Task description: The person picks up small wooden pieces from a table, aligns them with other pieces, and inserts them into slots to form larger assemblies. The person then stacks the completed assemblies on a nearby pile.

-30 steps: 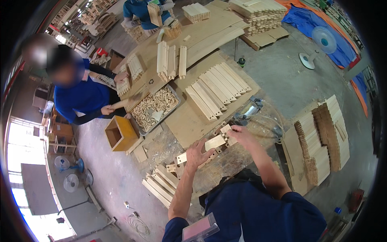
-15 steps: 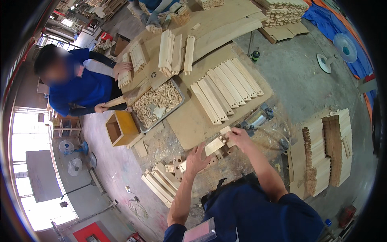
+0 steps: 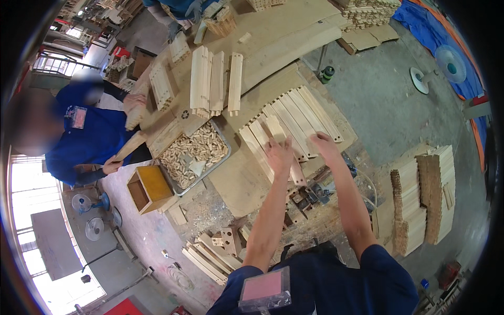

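**Slat row could get knocked askew**

Carefully now: in the head view, the only one I have, both hands are up over the row of pale wooden slats (image 3: 291, 126) laid side by side on the plywood bench top (image 3: 236, 178). I take that row as my landmark. The left hand (image 3: 279, 152) sits on the near end of one slat in the row's middle, fingers curled onto it in what looks like a narrow grip. The right hand (image 3: 324, 145) rests on the near ends just right of that, fingers bent; I cannot tell if it actually clasps anything.

Left of the row lies a metal tray of short dowels (image 3: 195, 153), and beyond it a yellow open box (image 3: 148, 187). Nearer to me than the row, dark clamp hardware (image 3: 310, 194) sits at the bench edge.

My worry: pulling one slat drags its neighbours, since they touch. A slat swung toward me could catch the clamp hardware.

A co-worker in blue (image 3: 89, 139) works well left of the row.
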Demonstrator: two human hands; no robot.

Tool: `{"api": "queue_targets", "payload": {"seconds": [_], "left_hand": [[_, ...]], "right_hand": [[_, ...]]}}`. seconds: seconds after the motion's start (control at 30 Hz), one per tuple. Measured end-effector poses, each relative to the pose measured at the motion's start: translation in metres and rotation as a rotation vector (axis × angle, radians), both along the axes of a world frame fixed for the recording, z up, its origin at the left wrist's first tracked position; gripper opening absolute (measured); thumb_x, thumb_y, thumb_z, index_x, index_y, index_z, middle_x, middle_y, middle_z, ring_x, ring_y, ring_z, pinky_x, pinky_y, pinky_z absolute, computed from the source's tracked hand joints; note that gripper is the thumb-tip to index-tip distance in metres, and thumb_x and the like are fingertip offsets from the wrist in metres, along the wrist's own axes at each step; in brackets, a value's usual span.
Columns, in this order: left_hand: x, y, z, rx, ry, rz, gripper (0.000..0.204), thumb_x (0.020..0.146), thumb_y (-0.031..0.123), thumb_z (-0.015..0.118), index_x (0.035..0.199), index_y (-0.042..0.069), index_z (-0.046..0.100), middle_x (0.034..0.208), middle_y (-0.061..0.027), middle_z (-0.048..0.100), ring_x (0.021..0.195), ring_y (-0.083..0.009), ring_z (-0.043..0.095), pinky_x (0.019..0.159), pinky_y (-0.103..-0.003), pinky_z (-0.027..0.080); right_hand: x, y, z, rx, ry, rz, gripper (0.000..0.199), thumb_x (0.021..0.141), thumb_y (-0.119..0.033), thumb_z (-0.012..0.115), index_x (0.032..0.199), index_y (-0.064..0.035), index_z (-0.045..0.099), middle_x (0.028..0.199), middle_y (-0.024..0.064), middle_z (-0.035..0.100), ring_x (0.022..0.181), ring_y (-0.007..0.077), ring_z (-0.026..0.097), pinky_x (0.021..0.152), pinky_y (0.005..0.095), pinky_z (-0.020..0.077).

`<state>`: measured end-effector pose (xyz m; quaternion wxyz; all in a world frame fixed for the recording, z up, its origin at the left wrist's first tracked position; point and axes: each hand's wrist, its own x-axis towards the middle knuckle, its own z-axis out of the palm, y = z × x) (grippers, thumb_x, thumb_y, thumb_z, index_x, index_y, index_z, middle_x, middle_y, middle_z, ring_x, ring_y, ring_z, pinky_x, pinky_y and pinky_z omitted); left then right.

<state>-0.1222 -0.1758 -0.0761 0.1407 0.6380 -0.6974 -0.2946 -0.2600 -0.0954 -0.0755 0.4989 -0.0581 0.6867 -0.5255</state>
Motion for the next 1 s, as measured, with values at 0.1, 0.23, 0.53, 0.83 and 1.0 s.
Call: {"api": "queue_targets", "payload": {"seconds": [0.1, 0.23, 0.53, 0.83, 1.0], "left_hand": [[-0.011, 0.007, -0.011, -0.283, 0.042, -0.027, 0.057, 0.093, 0.032, 0.058, 0.129, -0.011, 0.048, 0.135, -0.0317, 0.047, 0.123, -0.0463, 0.047, 0.098, -0.05, 0.043], [0.067, -0.001, -0.052, -0.143, -0.049, 0.151, 0.049, 0.093, 0.032, 0.057, 0.123, -0.006, 0.054, 0.117, -0.0287, 0.058, 0.112, -0.043, 0.053, 0.096, -0.049, 0.043], [0.064, -0.006, -0.059, 0.192, 0.091, 0.104, 0.042, 0.09, 0.036, 0.059, 0.109, -0.001, 0.059, 0.097, -0.0241, 0.06, 0.098, -0.04, 0.055, 0.088, -0.048, 0.043], [0.081, -0.017, -0.04, 0.527, 0.472, 0.185, 0.045, 0.09, 0.034, 0.067, 0.116, -0.003, 0.059, 0.1, -0.0155, 0.06, 0.09, -0.0264, 0.059, 0.08, -0.039, 0.046], [0.144, 0.015, -0.023, 0.258, 0.437, 0.175, 0.053, 0.094, 0.028, 0.064, 0.134, -0.005, 0.051, 0.104, -0.0142, 0.063, 0.086, -0.0223, 0.062, 0.076, -0.035, 0.05]], "right_hand": [[-0.039, -0.012, -0.06, 0.101, 0.126, 0.058, 0.026, 0.09, -0.025, 0.067, 0.1, -0.0014, 0.066, 0.084, 0.0003, 0.06, 0.077, 0.0104, 0.052, 0.069, 0.0301, 0.0426], [-0.016, -0.044, -0.066, 0.063, 0.102, 0.357, 0.024, 0.089, -0.023, 0.064, 0.092, 0.0006, 0.064, 0.078, 0.0032, 0.06, 0.071, 0.0126, 0.053, 0.065, 0.0317, 0.0434], [0.008, -0.066, -0.051, 0.052, 0.22, 0.378, 0.027, 0.088, -0.025, 0.064, 0.09, 0.0022, 0.063, 0.071, 0.0064, 0.059, 0.061, 0.0161, 0.052, 0.059, 0.0345, 0.0434], [0.005, -0.05, -0.03, -0.053, 0.21, 0.224, 0.021, 0.091, -0.021, 0.064, 0.089, -0.0009, 0.062, 0.073, -0.0006, 0.052, 0.068, 0.01, 0.045, 0.062, 0.0295, 0.0388], [0.046, -0.016, 0.028, -0.09, 0.139, 0.242, 0.018, 0.095, -0.019, 0.062, 0.089, -0.0024, 0.061, 0.074, -0.0044, 0.049, 0.071, 0.0064, 0.041, 0.063, 0.0277, 0.0364]]}}
